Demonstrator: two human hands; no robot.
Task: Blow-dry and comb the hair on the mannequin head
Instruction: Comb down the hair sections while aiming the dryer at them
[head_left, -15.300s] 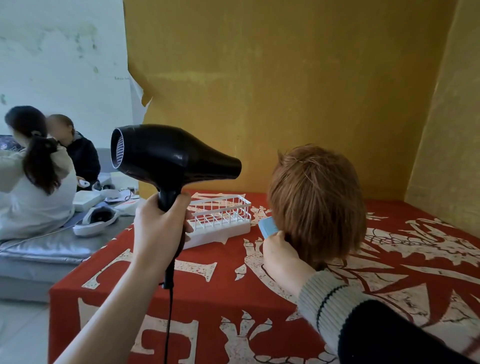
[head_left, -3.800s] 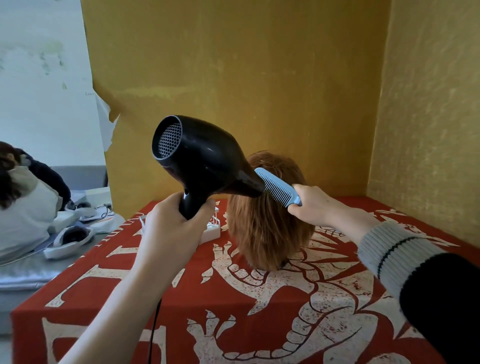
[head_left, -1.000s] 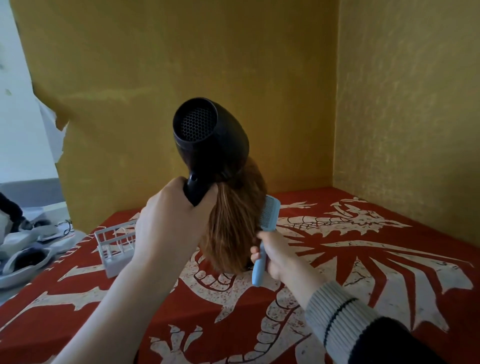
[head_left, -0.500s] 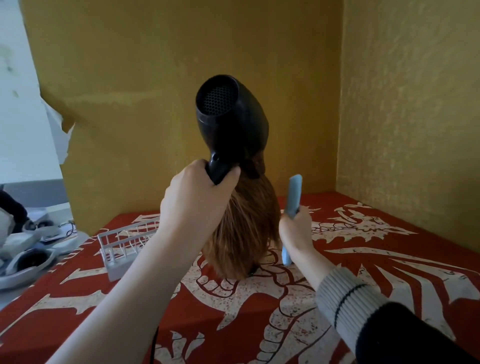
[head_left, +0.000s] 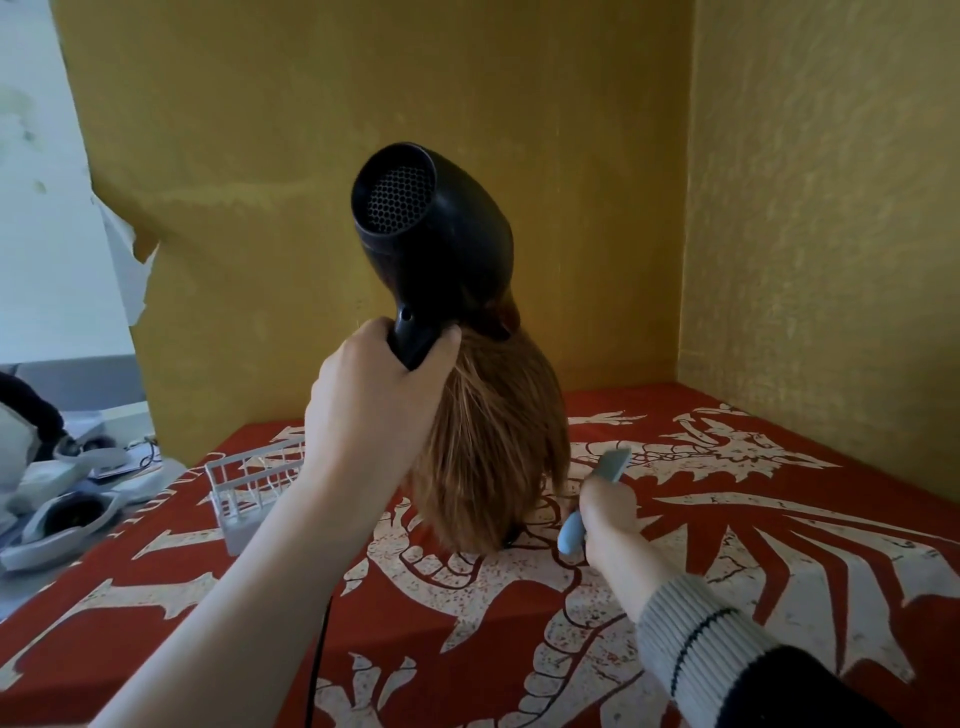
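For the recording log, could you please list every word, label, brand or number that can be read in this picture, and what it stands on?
None can be read.
Hair dryer: plain black shell, no brand or label showing.
Comb: plain blue, no marking showing.
Red cloth: white pattern of figures only, no letters.
White basket: no label.
Items at far left: too small and blurred to tell.
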